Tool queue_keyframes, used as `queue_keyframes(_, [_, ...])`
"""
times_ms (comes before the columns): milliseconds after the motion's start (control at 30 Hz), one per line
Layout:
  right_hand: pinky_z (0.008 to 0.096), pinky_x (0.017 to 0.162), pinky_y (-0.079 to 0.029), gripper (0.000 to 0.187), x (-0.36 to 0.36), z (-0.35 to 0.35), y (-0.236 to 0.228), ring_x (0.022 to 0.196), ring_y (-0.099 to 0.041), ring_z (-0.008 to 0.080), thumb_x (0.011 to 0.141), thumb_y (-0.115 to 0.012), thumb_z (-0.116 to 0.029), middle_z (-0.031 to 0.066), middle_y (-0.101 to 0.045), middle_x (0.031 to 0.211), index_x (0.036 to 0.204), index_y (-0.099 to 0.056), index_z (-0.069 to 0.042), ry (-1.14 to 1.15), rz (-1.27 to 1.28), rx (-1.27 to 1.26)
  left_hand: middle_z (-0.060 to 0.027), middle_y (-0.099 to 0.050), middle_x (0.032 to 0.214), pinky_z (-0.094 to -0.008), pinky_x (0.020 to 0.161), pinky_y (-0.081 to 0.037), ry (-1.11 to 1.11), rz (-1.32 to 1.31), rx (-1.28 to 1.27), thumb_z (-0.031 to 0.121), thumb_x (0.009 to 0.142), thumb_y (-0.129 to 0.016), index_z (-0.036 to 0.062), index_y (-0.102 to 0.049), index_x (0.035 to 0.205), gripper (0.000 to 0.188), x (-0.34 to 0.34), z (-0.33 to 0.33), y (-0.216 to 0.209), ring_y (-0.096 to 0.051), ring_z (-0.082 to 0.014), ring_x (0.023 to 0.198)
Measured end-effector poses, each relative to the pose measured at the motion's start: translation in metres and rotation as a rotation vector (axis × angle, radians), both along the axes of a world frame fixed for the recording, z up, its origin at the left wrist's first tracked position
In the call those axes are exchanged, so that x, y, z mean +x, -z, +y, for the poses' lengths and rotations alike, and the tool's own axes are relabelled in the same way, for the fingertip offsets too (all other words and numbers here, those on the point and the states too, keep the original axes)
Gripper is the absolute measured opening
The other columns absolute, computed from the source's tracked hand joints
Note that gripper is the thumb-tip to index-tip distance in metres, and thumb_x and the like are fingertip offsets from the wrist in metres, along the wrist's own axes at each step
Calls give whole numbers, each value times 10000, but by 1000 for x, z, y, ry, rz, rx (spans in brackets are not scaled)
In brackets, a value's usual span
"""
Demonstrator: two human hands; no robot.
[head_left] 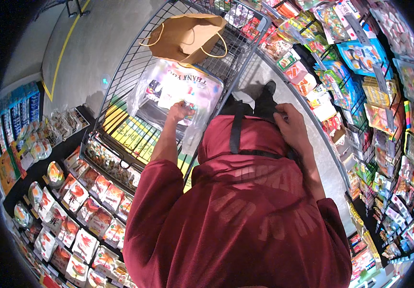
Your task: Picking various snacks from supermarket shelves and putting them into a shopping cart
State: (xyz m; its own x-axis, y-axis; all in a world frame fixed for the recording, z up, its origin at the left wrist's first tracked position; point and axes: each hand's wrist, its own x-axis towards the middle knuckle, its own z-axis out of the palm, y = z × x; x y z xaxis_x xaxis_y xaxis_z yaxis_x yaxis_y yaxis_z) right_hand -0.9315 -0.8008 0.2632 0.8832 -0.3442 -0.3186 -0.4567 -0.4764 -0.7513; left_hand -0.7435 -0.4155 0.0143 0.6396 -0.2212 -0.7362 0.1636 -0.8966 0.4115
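My left hand (182, 111) reaches into a dark wire shopping cart (116, 79), its fingers bent and closed on a clear plastic bag (206, 91) with dark lettering and coloured dots. Dark and pale contents show through the bag, partly washed out by glare. Just beyond it in the cart stands a brown paper bag (183, 36) with looped handles. My right hand (289, 120) hangs beside my right thigh over the dark red garment, holding nothing visible. Its fingers are loosely bent and a little apart.
A tall rack of hanging snack packets (360, 96) runs close along my right. At the lower left, shelves hold rows of white and red packets (84, 242). Grey floor (87, 48) with a yellow line (63, 53) lies left of the cart.
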Motion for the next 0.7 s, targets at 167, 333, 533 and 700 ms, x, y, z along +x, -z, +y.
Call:
queue_keyframes(167, [358,801,-525,247,12,8,-4,903,-668,277,902,-629,-134,162,-654,1032,1102,-610,11,-52,41,49,-147,-708,1078,-376,834,-524,-12,118,-205,264,748,-790,-2,-596,1184,546,-16,35,34,-684,-274,935])
queue_keyframes(333, [391,769,-525,230,6,3,24,883,-665,321,874,-644,-112,185,-642,1004,1065,-606,10,-51,-67,7,-204,-699,1011,-391,824,-525,160,-199,-148,252,783,-731,0,-596,1182,491,-3,-1,-25,-677,-351,931])
queue_keyframes(533, [364,753,-526,240,17,8,25,835,-676,296,872,-642,-91,191,-647,975,1071,-607,38,-127,-143,-10,-202,-707,1029,-369,828,-522,-52,-42,-214,341,734,-816,11,-660,1141,547,25,14,-104,-689,-311,949])
queue_keyframes(700, [371,735,-525,233,21,8,26,831,-678,305,871,-632,-71,206,-640,965,1064,-601,55,-155,-186,33,-221,-688,1113,-412,879,-520,161,-138,259,399,643,-847,11,-639,1186,699,51,41,-149,-664,-340,1051])
